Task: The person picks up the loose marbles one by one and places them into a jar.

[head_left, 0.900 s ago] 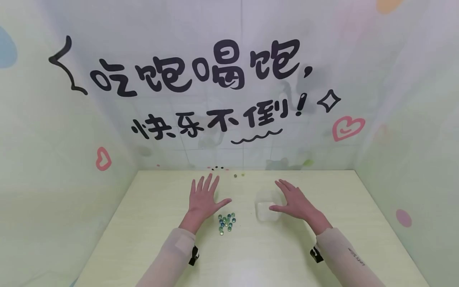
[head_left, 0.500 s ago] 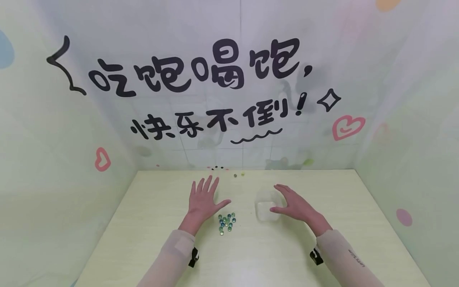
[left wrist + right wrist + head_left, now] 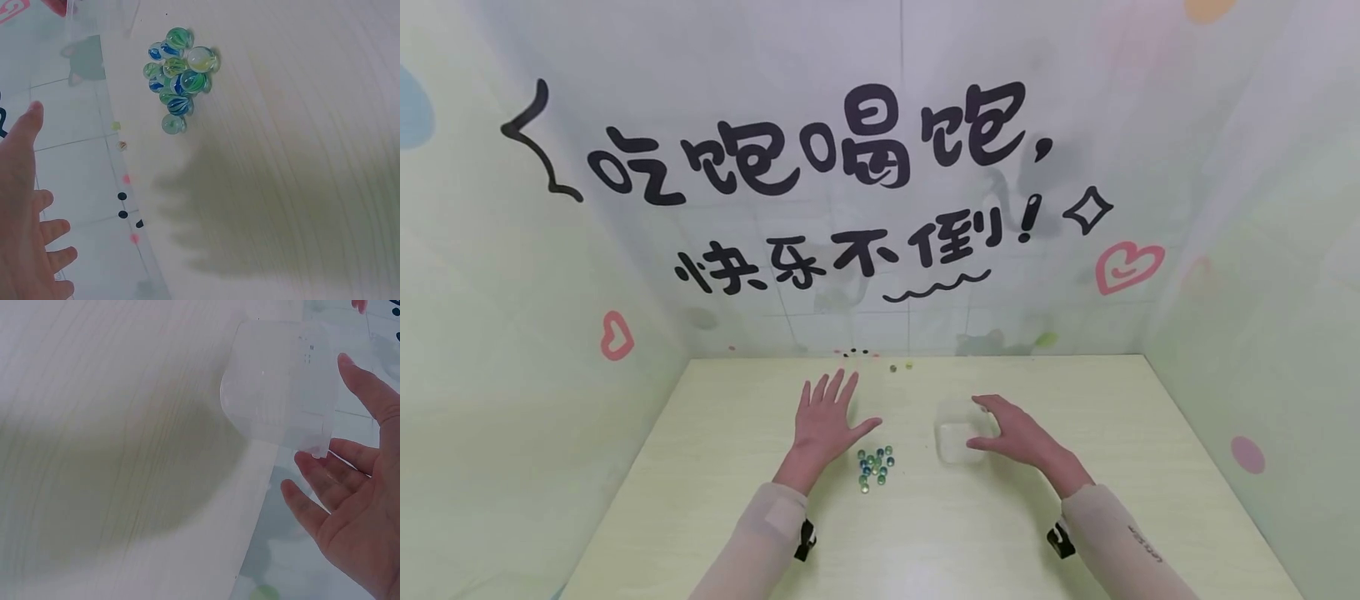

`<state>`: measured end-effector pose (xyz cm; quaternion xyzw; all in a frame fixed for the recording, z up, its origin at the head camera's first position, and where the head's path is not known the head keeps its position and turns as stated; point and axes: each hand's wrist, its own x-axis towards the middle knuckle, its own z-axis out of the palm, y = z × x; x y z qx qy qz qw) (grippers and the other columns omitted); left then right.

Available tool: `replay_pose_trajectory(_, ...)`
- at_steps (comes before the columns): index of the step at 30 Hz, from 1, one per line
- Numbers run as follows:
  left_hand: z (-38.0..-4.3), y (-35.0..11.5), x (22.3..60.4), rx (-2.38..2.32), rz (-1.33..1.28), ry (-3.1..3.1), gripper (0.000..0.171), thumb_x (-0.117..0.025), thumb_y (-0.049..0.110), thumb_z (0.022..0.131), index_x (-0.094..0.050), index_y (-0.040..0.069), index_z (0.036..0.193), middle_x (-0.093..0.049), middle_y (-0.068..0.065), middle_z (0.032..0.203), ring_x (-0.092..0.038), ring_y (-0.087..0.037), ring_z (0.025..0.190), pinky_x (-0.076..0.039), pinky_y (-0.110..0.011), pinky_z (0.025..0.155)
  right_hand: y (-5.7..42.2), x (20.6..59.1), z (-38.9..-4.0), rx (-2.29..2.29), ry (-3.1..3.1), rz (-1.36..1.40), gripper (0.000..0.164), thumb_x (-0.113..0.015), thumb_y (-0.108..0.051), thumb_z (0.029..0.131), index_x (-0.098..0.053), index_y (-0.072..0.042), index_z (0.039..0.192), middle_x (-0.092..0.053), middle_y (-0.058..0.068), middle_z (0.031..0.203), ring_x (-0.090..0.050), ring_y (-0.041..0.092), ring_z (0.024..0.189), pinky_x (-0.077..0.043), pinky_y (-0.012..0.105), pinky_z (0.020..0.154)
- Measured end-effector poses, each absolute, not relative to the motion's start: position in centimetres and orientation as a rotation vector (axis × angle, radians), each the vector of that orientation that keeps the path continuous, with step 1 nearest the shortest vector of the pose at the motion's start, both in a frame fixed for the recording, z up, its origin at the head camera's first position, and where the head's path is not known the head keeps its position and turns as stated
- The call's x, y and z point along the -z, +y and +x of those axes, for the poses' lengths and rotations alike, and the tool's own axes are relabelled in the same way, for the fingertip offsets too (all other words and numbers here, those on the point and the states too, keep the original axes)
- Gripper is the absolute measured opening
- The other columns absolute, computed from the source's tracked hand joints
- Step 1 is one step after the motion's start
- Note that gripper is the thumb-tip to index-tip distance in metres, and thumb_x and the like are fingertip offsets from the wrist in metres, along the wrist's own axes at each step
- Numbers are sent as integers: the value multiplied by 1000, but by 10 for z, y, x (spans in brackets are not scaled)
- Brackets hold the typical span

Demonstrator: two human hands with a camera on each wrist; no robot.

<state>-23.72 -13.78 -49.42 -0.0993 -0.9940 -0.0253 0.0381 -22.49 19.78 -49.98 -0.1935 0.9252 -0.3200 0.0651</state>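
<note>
A group of glass marbles (image 3: 876, 468), with green, blue and yellow swirls, lies on the table; the same marbles (image 3: 178, 75) show close up in the left wrist view. Above and just left of them hovers my left hand (image 3: 826, 423), fingers spread and holding nothing. A clear, squarish plastic container (image 3: 953, 442) stands right of the marbles. My right hand (image 3: 1018, 432) is at its right side, thumb on the near side and fingers on the far side. In the right wrist view the thumb is apart from the container (image 3: 275, 381); fingertips are close to its rim, contact unclear.
A pale wood-grain table (image 3: 925, 542) meets a printed back wall (image 3: 880, 325) with large black characters. Side walls (image 3: 1247, 375) rise at left and right. Two tiny brownish and yellowish specks (image 3: 892, 367) are at the table's far edge.
My right hand has come lower and nearer around the container, its fingers drawing closer to the thumb. The left hand has hardly moved; marbles and container stay put.
</note>
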Motion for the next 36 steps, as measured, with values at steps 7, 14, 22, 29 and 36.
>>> replay_pose_trajectory(7,-235,-137,492,61,-318,-3036,85,-44,72,92,-32,19,156,-35,-9,162,-32,-32,150,-22,-52,126,197,502,-228,942,2802,-591,81,-79,-36,84,-43,5,145,-51,25,142,-55,41,125,-47,57,104)
replay_pose_trajectory(14,-233,-140,494,110,-354,-3021,76,-50,64,95,-37,18,154,-39,-10,159,-35,-33,148,-24,-52,125,195,502,-228,929,2792,-577,79,-78,-32,86,-42,6,145,-50,26,142,-55,43,124,-49,57,101)
replay_pose_trajectory(22,-231,-142,498,83,-406,-3016,62,-57,53,96,-49,18,146,-46,-9,155,-41,-32,144,-28,-50,124,195,502,-228,952,2774,-563,79,-77,-31,87,-41,7,146,-48,28,144,-56,45,123,-51,56,100)
replay_pose_trajectory(29,-229,-141,506,99,-482,-2976,40,-70,34,93,-66,17,128,-57,-6,145,-52,-26,136,-35,-43,121,194,504,-229,966,2769,-544,79,-77,-31,87,-40,6,146,-48,28,144,-57,45,122,-53,54,97)
replay_pose_trajectory(36,-225,-141,515,198,-490,-2997,27,-75,22,89,-73,19,116,-64,-2,137,-59,-23,129,-53,-38,104,191,503,-227,964,2791,-537,78,-77,-29,87,-41,7,145,-50,27,141,-58,43,120,-53,54,96)
